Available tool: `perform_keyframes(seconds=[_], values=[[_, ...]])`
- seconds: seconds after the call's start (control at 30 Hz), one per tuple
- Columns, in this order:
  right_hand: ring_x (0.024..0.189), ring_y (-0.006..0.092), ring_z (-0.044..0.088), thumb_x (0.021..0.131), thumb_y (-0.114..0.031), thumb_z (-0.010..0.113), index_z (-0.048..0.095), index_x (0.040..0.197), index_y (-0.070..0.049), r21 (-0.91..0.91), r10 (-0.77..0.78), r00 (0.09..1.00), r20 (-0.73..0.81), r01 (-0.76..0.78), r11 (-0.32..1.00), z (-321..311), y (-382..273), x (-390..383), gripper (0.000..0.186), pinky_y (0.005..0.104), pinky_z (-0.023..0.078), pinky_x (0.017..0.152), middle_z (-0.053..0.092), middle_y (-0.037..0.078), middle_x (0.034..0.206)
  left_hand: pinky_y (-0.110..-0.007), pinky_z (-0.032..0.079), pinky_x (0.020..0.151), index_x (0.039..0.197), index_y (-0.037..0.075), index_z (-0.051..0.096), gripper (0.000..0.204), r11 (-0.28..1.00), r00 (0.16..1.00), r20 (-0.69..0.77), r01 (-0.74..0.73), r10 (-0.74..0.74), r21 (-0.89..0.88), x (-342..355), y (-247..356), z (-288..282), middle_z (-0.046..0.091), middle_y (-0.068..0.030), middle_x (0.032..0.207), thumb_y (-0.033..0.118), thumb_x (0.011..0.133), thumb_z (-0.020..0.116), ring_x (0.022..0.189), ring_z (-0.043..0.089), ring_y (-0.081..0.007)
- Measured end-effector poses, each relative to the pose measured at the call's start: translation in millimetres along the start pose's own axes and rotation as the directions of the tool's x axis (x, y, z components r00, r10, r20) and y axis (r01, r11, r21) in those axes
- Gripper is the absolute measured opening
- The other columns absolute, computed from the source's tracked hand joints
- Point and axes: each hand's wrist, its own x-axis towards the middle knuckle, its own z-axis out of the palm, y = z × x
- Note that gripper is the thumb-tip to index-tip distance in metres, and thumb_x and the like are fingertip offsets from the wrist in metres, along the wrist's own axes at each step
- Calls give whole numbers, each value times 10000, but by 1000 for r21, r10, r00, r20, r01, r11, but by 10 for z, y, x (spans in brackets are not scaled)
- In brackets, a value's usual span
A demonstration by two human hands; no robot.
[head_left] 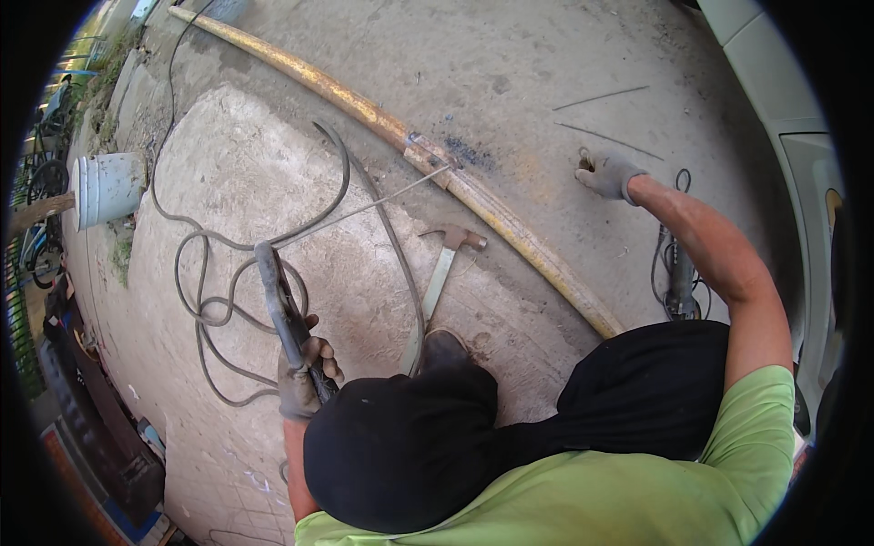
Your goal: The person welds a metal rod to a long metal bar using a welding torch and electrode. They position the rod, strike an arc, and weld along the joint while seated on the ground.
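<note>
Green shirt, electrode holder, rusty pipe across stained concrete, pale bucket

Pipe on ground; hammer left of it, power tool right; bucket left of cable.

In the left fingers, the electrode holder is dark grey; beyond them, the pipe is mottled yellow and rust-brown; right of them, the claw hammer has a brown head.
</note>
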Motion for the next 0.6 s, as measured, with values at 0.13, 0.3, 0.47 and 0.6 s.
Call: perform_keyframes(seconds=[0.13, 0.3, 0.47, 0.6], values=[[1213, 385, 676, 1006, -416, 640, 661, 1367, -15, 36, -159, 902, -402, 189, 981, -73, -52, 26, 540, 446, 523, 1047, 712, 212, 1312, -296, 555, 506, 1448, 2, 520, 600, 942, 984, 12, -176, 181, 284, -69, 21, 61, 687, -98, 843, 137, 932, 796, 582, 662, -163], [1354, 391, 596, 1015, -461, 638, 609, 1448, -18, -107, -316, 709, -631, 324, 940, -411, -393, 96, 620, 452, 465, 1157, 624, 211, 1473, -295, 541, 616, 1344, 34, 588, 525, 766, 954, 24, -254, 299, 590, -162, 38, 78, 704, -85, 886, 137, 881, 814, 682, 661, -143], [1394, 378, 570, 1019, -497, 633, 591, 1473, -33, -127, -368, 637, -677, 391, 912, -635, -870, 0, 650, 454, 442, 1186, 606, 197, 1504, -297, 537, 710, 1244, 7, 627, 431, 648, 921, 69, -321, 382, 691, -91, 13, -62, 718, -81, 916, 141, 876, 806, 782, 666, -134], [1434, 365, 546, 1049, -480, 621, 582, 1479, -26, -28, -349, 639, -685, 455, 890, -746, -1062, -19, 626, 437, 415, 1221, 590, 209, 1520, -281, 560, 577, 1360, -35, 562, 500, 912, 983, 48, -180, 175, 369, -49, 173, 71, 709, -106, 885, 124, 928, 757, 639, 681, -160]])
